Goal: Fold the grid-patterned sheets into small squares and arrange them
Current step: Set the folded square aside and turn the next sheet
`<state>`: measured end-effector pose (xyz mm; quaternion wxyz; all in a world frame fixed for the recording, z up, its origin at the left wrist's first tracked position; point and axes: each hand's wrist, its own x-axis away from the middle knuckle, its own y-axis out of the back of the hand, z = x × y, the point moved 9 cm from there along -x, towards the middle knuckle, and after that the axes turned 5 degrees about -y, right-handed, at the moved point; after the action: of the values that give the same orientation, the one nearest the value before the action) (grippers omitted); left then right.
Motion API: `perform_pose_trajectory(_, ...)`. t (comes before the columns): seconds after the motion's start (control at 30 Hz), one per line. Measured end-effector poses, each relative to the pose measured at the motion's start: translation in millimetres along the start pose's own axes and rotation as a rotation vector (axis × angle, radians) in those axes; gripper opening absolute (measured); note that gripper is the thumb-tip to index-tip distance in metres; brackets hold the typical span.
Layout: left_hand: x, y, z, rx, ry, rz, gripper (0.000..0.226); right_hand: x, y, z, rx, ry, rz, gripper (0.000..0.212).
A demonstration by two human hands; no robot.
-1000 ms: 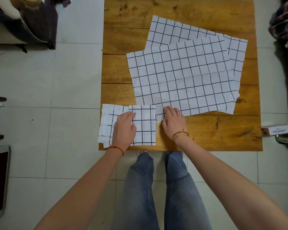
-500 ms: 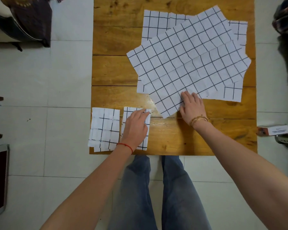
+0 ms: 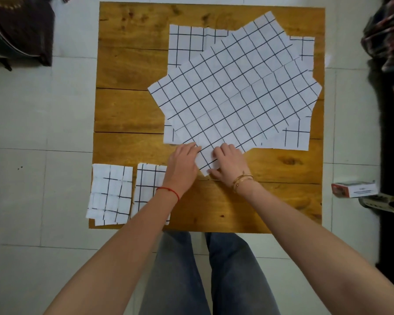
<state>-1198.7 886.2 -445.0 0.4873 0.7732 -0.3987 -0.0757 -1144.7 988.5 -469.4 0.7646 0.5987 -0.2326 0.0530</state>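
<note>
Left hand [image 3: 183, 163] moved off folded square [image 3: 149, 189], seemingly onto top sheet [image 3: 232, 98]

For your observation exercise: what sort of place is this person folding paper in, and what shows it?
Probably a room in a home: a low wooden table on a pale tiled floor, with a shoe and a small box lying beside it.

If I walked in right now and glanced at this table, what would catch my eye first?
Most likely the big grid-patterned sheet, lying askew over another sheet across the far right of the wooden table. Both hands meet at its near corner, the left hand and the right hand. Two folded squares sit side by side at the near left edge.
</note>
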Motion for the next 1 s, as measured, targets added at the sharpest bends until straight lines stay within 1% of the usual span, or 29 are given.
perform_pose_trajectory(0.1, -7.5, -6.9, -3.4, -0.041, 0.009, 0.024, 0.054, -7.1, -6.2, -3.9, -0.017, -0.057, 0.013, 0.037)
perform_pose_trajectory(0.23, -10.5, -12.7, -7.4, -0.078, 0.027, 0.067, 0.058, -12.8, -7.4, -12.0, -0.085, -0.054, 0.023, 0.021)
perform_pose_trajectory(0.3, -10.5, -14.8, -8.3, -0.087, 0.034, 0.082, 0.059, -13.0, -4.5, -20.3, -0.166, -0.067, 0.032, 0.016)
perform_pose_trajectory(0.37, -10.7, -13.5, -10.6, -0.087, 0.031, 0.071, 0.057, -10.8, 1.8, -31.5, -0.326, -0.104, 0.027, 0.009)
perform_pose_trajectory(0.4, -11.1, -10.9, -12.9, -0.086, 0.028, 0.051, 0.053, -8.6, 6.1, -37.7, -0.438, -0.128, 0.026, 0.006)
perform_pose_trajectory(0.47, -12.4, -0.8, -19.0, -0.093, 0.029, -0.009, 0.04, -2.9, 16.6, -49.7, -0.645, -0.164, 0.019, 0.006)
perform_pose_trajectory(0.53, -14.5, 13.9, -27.4, -0.102, 0.032, -0.084, 0.024, 4.0, 30.9, -58.1, -0.739, -0.156, -0.003, 0.005)
perform_pose_trajectory(0.57, -15.7, 21.9, -33.1, -0.1, 0.025, -0.114, 0.02, 7.3, 38.0, -61.0, -0.752, -0.143, -0.017, 0.005)
perform_pose_trajectory(0.6, -16.7, 30.0, -39.9, -0.091, 0.012, -0.137, 0.018, 10.9, 45.8, -62.1, -0.752, -0.124, -0.033, 0.007)
perform_pose_trajectory(0.63, -17.5, 37.9, -46.9, -0.072, -0.001, -0.15, 0.018, 15.1, 53.8, -61.4, -0.732, -0.099, -0.045, 0.014)
perform_pose_trajectory(0.73, -19.7, 61.5, -69.7, -0.025, -0.022, -0.146, 0.023, 27.6, 83.4, -49.5, -0.578, 0.011, -0.056, 0.051)
perform_pose_trajectory(0.8, -20.3, 77.1, -85.7, -0.029, -0.033, -0.134, 0.023, 35.0, 108.1, -40.3, -0.465, 0.074, -0.084, 0.064)
perform_pose_trajectory(0.87, -21.7, 92.9, -101.7, -0.037, -0.067, -0.135, 0.019, 40.9, 135.0, -34.5, -0.377, 0.11, -0.149, 0.064)
perform_pose_trajectory(0.93, -22.3, 109.3, -115.7, -0.023, -0.089, -0.136, 0.017, 45.4, 161.8, -33.1, -0.312, 0.121, -0.21, 0.056)
perform_pose_trajectory(1.0, -20.2, 128.9, -131.8, -0.016, -0.111, -0.146, 0.016, 51.3, 187.5, -33.0, -0.25, 0.122, -0.227, 0.049)
